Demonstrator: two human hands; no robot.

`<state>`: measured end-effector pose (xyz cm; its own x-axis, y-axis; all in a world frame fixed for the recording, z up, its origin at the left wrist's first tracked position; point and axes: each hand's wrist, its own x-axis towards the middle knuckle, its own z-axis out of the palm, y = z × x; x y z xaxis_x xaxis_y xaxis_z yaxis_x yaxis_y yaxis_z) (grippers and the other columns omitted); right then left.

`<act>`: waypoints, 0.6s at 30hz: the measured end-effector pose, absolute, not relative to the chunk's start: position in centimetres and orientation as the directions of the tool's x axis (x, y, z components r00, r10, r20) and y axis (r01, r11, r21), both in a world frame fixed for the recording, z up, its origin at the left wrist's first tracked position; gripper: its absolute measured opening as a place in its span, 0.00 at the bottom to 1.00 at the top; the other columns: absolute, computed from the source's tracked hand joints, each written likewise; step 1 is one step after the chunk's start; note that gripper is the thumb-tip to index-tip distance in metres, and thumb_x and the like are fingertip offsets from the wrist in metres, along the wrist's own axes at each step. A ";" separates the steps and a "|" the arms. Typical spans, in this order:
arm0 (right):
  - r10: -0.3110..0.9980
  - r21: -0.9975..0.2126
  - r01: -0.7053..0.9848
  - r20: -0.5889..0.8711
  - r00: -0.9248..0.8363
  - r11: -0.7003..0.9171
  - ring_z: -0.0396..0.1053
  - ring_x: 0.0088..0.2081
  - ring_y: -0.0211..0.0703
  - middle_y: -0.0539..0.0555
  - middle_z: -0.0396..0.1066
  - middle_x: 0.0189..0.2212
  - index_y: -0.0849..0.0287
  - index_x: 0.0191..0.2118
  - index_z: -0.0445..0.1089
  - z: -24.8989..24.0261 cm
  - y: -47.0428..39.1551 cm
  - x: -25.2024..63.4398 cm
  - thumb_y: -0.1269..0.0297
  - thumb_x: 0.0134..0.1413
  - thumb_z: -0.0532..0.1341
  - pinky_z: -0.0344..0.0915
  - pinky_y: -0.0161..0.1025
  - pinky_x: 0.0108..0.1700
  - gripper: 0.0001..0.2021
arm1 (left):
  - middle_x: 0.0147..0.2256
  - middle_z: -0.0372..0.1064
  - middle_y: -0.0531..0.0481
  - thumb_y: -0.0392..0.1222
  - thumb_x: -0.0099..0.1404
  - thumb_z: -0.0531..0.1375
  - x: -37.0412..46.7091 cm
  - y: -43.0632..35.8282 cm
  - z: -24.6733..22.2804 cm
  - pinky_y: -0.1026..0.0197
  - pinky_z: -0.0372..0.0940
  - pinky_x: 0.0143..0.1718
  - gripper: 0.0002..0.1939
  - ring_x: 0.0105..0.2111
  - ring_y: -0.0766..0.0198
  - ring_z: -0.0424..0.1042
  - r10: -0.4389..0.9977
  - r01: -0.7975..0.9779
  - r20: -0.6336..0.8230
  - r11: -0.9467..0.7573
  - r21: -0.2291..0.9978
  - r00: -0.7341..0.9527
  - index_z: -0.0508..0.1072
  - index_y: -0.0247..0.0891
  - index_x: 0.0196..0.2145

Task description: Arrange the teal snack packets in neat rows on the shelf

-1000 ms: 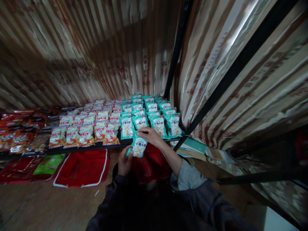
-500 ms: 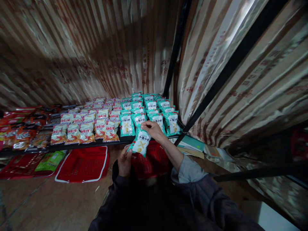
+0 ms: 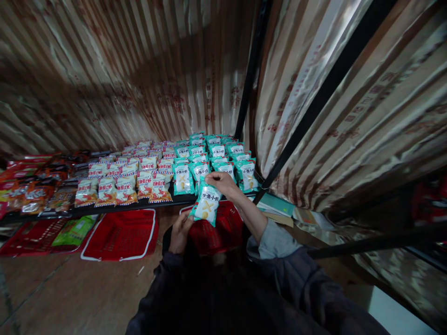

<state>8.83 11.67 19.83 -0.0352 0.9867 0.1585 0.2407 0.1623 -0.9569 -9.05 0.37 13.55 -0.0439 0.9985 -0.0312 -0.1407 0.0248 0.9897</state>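
A teal and white snack bag (image 3: 208, 203) hangs in front of the shelf edge, its printed face toward me. My right hand (image 3: 222, 184) pinches its top corner. Lower down on the left, my left hand (image 3: 180, 231) has its fingers closed on the lower left part, where a bit of teal wrapping shows; whether that is a second bag behind I cannot tell. Rows of matching teal bags (image 3: 183, 178) stand on the black shelf (image 3: 101, 209) just behind my hands. White bags with red print (image 3: 126, 189) fill the shelf to their left.
Orange and dark packets (image 3: 39, 195) lie at the shelf's far left. Below are red baskets (image 3: 120, 234), one with a green packet (image 3: 72, 231). A slanted black post (image 3: 296, 135) rises on the right, beside papers (image 3: 275, 204) and a striped curtain (image 3: 122, 70).
The held bag has tilted more upright, and its front shows more fully. My left hand still grips low on its left side. The view has shifted slightly.
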 end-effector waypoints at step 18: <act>0.993 -0.993 0.034 0.115 0.001 0.114 0.70 0.34 0.43 0.51 0.73 0.29 0.57 0.34 0.72 18.5 5.4 8.7 0.44 0.44 0.62 0.67 0.41 0.39 0.20 | 0.42 0.74 0.39 0.55 0.55 0.61 -6.3 3.5 17.8 0.54 0.69 0.43 0.23 0.41 0.53 0.74 0.936 -0.423 -0.103 -0.053 0.905 -0.336 0.71 0.34 0.40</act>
<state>8.69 5.36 18.49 0.0013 0.9934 0.1146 0.0342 0.1144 -0.9928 -6.31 3.52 17.83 -0.3362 0.9362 -0.1026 -0.4229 -0.0528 0.9046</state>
